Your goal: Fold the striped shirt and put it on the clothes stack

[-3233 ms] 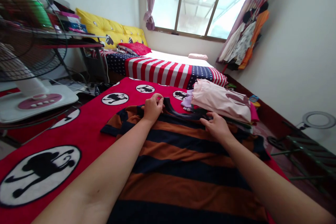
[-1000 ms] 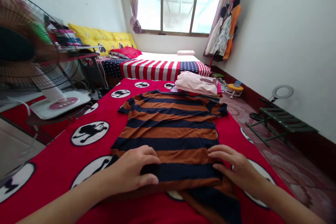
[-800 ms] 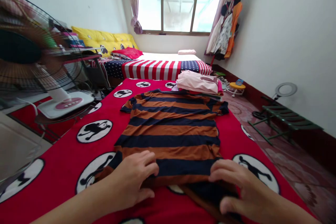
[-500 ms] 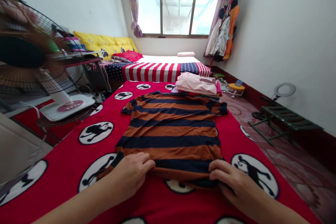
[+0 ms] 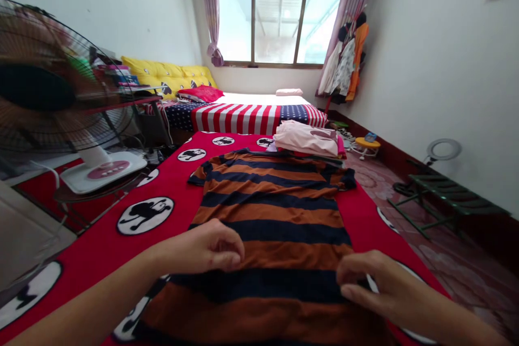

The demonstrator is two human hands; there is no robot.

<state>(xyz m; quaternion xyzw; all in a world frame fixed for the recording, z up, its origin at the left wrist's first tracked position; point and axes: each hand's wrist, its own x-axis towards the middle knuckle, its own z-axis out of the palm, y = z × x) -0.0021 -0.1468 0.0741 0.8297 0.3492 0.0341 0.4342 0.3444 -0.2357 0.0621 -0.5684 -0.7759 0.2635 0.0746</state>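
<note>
A T-shirt (image 5: pixel 279 230) with brown and navy stripes lies spread out, sleeves toward the far side, its lower part reaching the bottom of the view. Over its left half hovers my left hand (image 5: pixel 213 248), fingers loosely curled, a gap between thumb and forefinger, nothing in it. My right hand (image 5: pixel 375 284) is at the shirt's right edge, likewise loosely curled, with thumb and fingers apart and nothing between them. Beneath the shirt is a red cover (image 5: pixel 93 259) with black figures in white circles.
Folded clothes (image 5: pixel 306 138), pale pink on top, are stacked just beyond the shirt's collar. A fan (image 5: pixel 36 86) stands close on the left. On the right are a green folding stool (image 5: pixel 450 194) and a ring light (image 5: pixel 444 148). A bed (image 5: pixel 239 118) lies below the window.
Both hands have let go of the shirt's lower edge and lifted off it. The shirt's bottom part now stretches closer to me and lies flatter. The view has tilted slightly up.
</note>
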